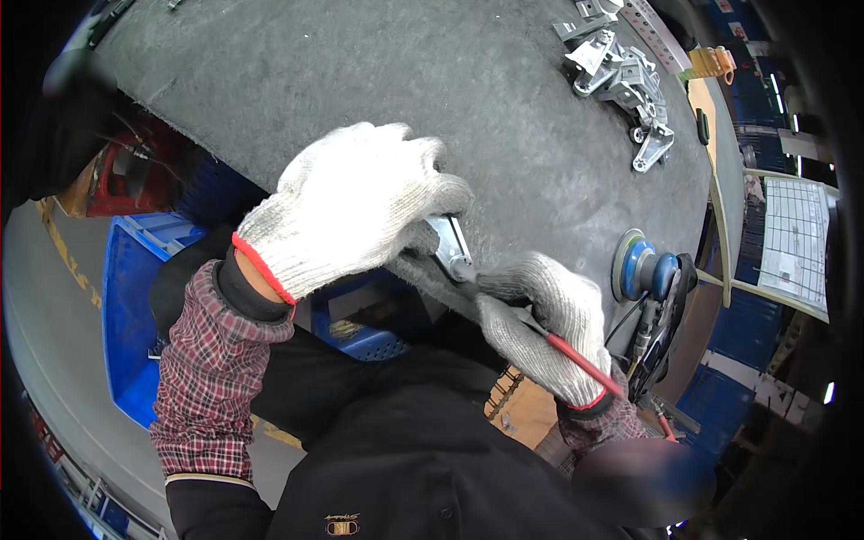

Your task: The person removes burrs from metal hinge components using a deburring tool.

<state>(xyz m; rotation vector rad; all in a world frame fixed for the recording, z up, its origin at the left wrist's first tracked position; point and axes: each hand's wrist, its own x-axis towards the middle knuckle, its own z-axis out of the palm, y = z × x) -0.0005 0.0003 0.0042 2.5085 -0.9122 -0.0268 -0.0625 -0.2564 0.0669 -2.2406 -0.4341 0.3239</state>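
Observation:
My left hand (355,202), in a white knitted glove with a red cuff edge, grips a small silver metal bracket (453,245) at the table's near edge. Fingers and thumb close round its upper end, and its rounded lower end sticks out toward my right hand (551,319). That hand, gloved alike, is closed round a slim tool with a red handle (583,364), which runs back past the wrist. The tool's working end is hidden among the fingers near the bracket, so its exact kind does not show.
Several similar silver brackets (621,81) lie heaped on the dark grey table (396,63) at the far right. A blue round sander (646,268) rests at the right edge. Left below the table stands a blue bin (126,315); another blue crate (382,345) sits underneath.

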